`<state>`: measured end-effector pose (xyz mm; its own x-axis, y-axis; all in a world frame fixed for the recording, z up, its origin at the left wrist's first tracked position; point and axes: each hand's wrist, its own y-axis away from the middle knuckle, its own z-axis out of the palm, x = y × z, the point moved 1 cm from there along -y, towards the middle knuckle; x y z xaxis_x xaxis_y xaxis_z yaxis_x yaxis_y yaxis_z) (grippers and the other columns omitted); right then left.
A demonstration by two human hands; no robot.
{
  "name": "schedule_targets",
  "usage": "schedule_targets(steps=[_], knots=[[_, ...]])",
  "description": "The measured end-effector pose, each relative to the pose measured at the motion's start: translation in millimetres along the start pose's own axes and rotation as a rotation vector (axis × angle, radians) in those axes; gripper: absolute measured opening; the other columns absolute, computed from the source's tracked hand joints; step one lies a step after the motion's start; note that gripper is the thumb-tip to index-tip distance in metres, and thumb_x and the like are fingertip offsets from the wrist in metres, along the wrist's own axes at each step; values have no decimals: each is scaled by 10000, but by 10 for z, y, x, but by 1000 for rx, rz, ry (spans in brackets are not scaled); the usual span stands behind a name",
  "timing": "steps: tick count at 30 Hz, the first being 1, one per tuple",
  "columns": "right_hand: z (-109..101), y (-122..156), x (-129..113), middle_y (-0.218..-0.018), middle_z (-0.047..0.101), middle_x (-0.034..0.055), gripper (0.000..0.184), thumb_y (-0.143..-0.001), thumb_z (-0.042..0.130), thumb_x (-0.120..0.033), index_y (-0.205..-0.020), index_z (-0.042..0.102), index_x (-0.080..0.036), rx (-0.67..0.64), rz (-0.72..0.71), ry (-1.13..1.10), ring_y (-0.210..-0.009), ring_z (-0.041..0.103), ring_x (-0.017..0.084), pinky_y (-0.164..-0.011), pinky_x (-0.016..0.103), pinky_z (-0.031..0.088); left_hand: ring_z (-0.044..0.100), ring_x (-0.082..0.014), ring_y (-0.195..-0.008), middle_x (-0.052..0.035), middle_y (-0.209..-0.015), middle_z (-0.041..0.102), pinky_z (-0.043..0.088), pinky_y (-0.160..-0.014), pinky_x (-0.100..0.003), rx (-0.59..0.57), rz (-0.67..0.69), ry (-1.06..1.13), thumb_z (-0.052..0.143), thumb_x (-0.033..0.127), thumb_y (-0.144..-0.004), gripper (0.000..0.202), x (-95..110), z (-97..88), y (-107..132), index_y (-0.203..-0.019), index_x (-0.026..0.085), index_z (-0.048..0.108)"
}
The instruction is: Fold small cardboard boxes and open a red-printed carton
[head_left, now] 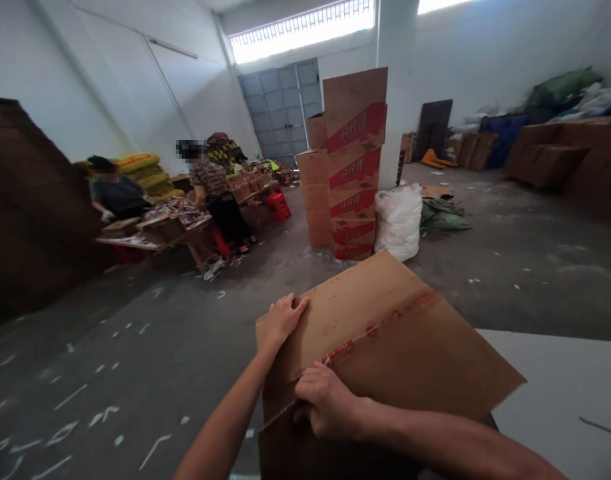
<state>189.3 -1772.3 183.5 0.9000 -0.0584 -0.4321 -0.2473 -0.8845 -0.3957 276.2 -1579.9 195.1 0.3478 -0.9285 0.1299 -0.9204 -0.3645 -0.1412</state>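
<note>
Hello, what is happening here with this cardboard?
A person holds a flattened cardboard box with both hands. The left hand grips its far left corner, and the right hand presses on the near edge beside the strip of red tape. The box leans over a grey table. Behind it stands a stack of boxes next to a white sack. Other people sit at a workbench on the left.

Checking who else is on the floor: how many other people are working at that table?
2 clearly. One person in a dark top leans over the long wooden table at its left end; another in a patterned shirt sits further right. More may be hidden behind them.
</note>
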Motion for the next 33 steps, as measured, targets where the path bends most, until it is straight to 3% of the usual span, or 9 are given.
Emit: schedule_targets(steps=[6,12,17,20,23,26,30,31,33], knots=[[-58,-269,-174,-676,648,-22,149,-830,640,-336,-719,574,-263,-21,-245,105,-686,559,177,-697,320,416,710,-278,-1022,-139,-1085,766,495,-872,-376,-129,-122,-45,311,507,-974,452,-650,188,-86,-937,197,637],[-273,-261,-268,-658,639,-49,220,-853,629,-299,-705,489,-216,-107,-441,236,-633,505,121,-733,303,378,653,-349,-1175,-220,-1218,709,480,-970,-452,-117,-244,-99,275,625,-945,618,-1422,383,-5,-1102,128,607],[-287,-357,-277,-677,618,-56,212,-796,645,-288,-717,461,-217,-137,-503,208,-664,501,114,-875,321,351,695,-362,-1082,-251,-1138,727,513,-916,-480,-177,-214,-153,265,480,-986,590,-1946,369,135,-1261,51,563],[-233,-520,-344,-713,634,-51,187,-772,647,-324,-751,490,-225,-166,-589,208,-707,530,128,-939,342,349,577,-326,-1309,-233,-1421,590,421,-1089,-506,-193,-10,-170,298,302,-991,536,-1959,288,169,-1481,126,425],[-164,-715,-432,-785,671,-40,123,-806,602,-327,-809,528,-229,-223,-698,199,-801,576,145,-998,363,350,247,-233,-1552,-51,-1665,326,135,-1279,-472,-296,496,-62,408,242,-967,536,-1701,245,174,-1495,323,439],[-129,-845,-457,-830,699,-32,118,-811,585,-352,-822,542,-243,-286,-730,165,-850,580,157,-1056,380,341,233,-205,-1558,-21,-1625,403,32,-1303,-468,-472,934,105,466,214,-930,438,-1487,223,170,-1328,308,624],[-305,-735,-226,-856,719,-22,78,-832,600,-321,-817,564,-253,-299,-545,197,-866,598,169,-1114,364,319,486,-225,-1416,-101,-1263,731,157,-1293,-432,-562,886,131,451,261,-903,311,-1566,257,35,-861,272,759],[-397,-650,-95,-863,721,-19,24,-850,589,-269,-835,582,-252,-280,-452,213,-881,613,169,-1137,367,301,579,-242,-1317,-117,-1119,775,235,-1269,-427,-576,843,121,471,297,-886,300,-1610,289,-9,-760,278,742],[-609,-425,243,-901,734,-15,145,-879,532,-141,-878,623,-254,-247,-242,215,-952,645,165,-1198,397,232,693,-268,-1087,-132,-885,787,393,-1171,-422,-587,783,95,523,368,-845,292,-1653,378,-86,-618,285,687]])
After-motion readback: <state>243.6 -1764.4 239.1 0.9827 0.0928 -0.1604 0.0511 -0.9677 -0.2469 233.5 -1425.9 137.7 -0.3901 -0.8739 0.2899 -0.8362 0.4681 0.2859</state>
